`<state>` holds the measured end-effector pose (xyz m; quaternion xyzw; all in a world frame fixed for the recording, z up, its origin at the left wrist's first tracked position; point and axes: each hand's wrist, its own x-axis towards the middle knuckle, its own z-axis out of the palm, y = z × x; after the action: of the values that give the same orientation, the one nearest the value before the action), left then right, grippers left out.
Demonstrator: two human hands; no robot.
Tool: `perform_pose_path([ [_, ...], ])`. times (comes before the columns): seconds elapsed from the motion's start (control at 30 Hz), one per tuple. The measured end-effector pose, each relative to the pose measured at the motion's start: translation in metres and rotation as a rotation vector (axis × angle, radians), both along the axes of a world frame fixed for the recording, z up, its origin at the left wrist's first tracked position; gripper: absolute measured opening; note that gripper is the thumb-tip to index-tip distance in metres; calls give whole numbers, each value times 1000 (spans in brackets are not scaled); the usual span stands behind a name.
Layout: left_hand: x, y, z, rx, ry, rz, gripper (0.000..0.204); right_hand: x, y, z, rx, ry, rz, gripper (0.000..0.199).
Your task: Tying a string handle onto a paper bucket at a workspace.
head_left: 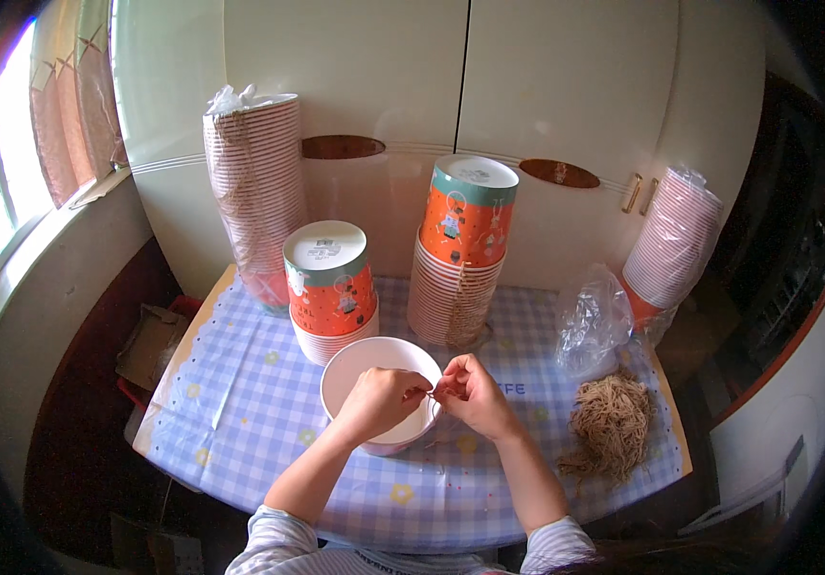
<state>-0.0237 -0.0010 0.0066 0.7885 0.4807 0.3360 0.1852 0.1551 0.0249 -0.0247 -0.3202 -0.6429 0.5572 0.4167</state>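
Note:
A white paper bucket (347, 379) stands on the table in front of me with its mouth up. My left hand (381, 401) is over its opening, thumb and fingers pinched together. Opposite it, my right hand (476, 395) is pinched too, at the bucket's right rim. The fingertips of both hands almost meet around a thin string (432, 394), most of which the fingers hide. To the right lies a tangled heap of tan strings (612, 422).
Behind the bucket stand two stacks of upside-down orange-and-green paper buckets, a nearer one (331, 287) and a farther one (470, 211). Tall plastic-wrapped stacks rise at the back left (257, 182) and back right (673, 235). A crumpled clear bag (593, 321) sits near the strings. The checked tablecloth (240, 412) covers the table.

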Motion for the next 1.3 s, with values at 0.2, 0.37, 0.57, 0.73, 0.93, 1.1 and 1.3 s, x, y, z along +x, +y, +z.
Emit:
perform_pose_path([
  [0.2, 2, -1, 2, -16, 20, -6, 16, 2, 0, 1, 1, 7, 11, 33],
  [0.37, 1, 1, 0, -2, -18, -79, 16, 2, 0, 0, 11, 43, -5, 32],
  [0.57, 2, 1, 2, -28, -28, -53, 13, 3, -1, 1, 6, 75, 1, 31],
  [0.73, 3, 1, 4, -71, -83, -71, 12, 4, 0, 0, 103, -22, -54, 30],
  [0.93, 3, 1, 6, -83, -89, -86, 13, 5, -1, 1, 149, -58, -79, 30],
  [1.1, 4, -1, 12, -118, -89, -118, 18, 5, -1, 3, 166, -99, -100, 29],
  [1.3, 4, -4, 19, -166, -80, -135, 23, 6, -3, 6, 175, -89, -101, 28],
])
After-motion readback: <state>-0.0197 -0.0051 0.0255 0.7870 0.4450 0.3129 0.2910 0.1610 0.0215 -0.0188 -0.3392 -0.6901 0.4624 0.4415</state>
